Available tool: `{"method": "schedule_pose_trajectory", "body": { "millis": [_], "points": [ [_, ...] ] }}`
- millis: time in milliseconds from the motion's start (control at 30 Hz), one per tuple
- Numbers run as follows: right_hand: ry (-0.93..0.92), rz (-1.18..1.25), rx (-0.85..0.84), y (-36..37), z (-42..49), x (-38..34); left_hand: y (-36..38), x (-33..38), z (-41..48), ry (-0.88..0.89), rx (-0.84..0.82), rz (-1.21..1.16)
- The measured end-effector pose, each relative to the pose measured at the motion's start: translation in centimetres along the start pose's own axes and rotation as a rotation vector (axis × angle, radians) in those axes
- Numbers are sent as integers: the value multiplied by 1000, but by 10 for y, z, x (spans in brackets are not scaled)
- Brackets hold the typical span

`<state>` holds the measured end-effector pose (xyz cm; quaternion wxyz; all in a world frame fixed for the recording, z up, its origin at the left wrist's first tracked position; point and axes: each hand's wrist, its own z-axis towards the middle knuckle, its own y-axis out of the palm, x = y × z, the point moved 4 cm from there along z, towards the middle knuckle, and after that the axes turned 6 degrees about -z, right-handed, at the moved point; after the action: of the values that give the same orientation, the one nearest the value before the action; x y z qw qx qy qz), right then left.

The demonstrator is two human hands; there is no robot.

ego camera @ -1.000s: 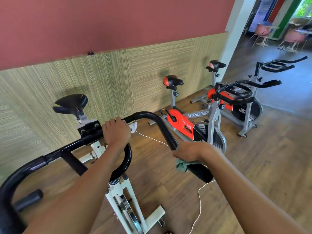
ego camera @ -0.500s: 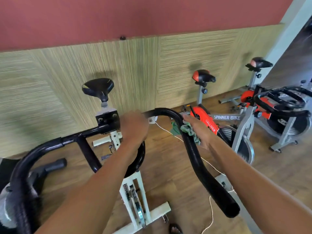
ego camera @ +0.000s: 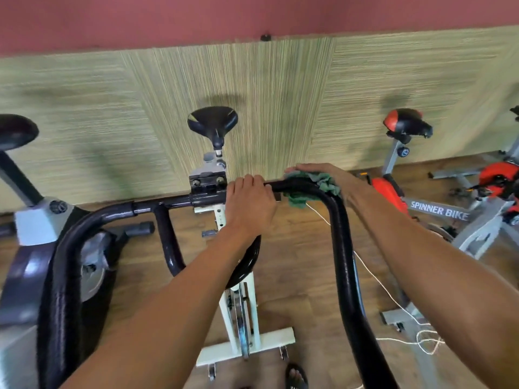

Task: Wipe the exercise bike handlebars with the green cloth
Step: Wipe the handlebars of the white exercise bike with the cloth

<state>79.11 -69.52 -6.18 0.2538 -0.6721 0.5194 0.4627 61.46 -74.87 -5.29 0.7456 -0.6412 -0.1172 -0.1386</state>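
The black handlebars of a white exercise bike curve from a centre crossbar down towards me on both sides. My left hand grips the crossbar just right of the centre clamp. My right hand holds the green cloth wrapped over the upper right bend of the bar, fingers curled over the cloth. Cloth edges hang below the bar next to my left hand.
The bike's black saddle stands ahead by the striped wall. A red spinner bike is at the right, another machine at the left. A white cord trails across the wooden floor. My sandalled foot is below.
My right hand slid the cloth up the right bar from near its lower end to the top bend beside my left hand. The view swung left.
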Motion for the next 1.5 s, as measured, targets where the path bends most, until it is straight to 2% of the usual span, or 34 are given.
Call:
{"method": "schedule_pose_trajectory", "body": {
  "millis": [100, 233, 333, 500, 633, 700, 767, 967, 1067, 1267, 1367, 1433, 1500],
  "points": [
    [-63, 72, 156, -6, -22, 13, 1, -1, -2, 11, -14, -8],
    [-223, 153, 470, -1, -74, 45, -1, 0, -3, 7, -8, -15],
    [-248, 161, 577, 23, -124, 71, -4, 3, -5, 16, -35, -40],
    [-161, 89, 596, 66, -200, 94, -5, 3, -6, 40, -61, -42],
    [10, 160, 504, 95, -254, 103, -6, 0, -6, 55, -54, -33],
    [29, 190, 488, 109, -278, 99, -6, 0, -7, 68, -54, -30],
    [23, 113, 490, 119, -294, 91, -5, 0, -6, 78, -60, -27],
    [115, 4, 578, 125, -286, 85, -5, -1, -5, 85, -70, -27],
    [124, 57, 652, 121, -278, 89, -3, -1, -4, 83, -52, -27],
    [70, 5, 641, 108, -299, 99, -5, 1, -3, 49, -40, -46],
    [-41, 256, 770, 77, -305, 90, -23, 12, -9, -15, 62, -195],
    [-157, 506, 699, 63, -305, 82, -44, 32, -24, -15, 196, -426],
    [-251, 758, 555, 60, -298, 72, -62, 62, -48, 67, 215, -704]
  ]
}}
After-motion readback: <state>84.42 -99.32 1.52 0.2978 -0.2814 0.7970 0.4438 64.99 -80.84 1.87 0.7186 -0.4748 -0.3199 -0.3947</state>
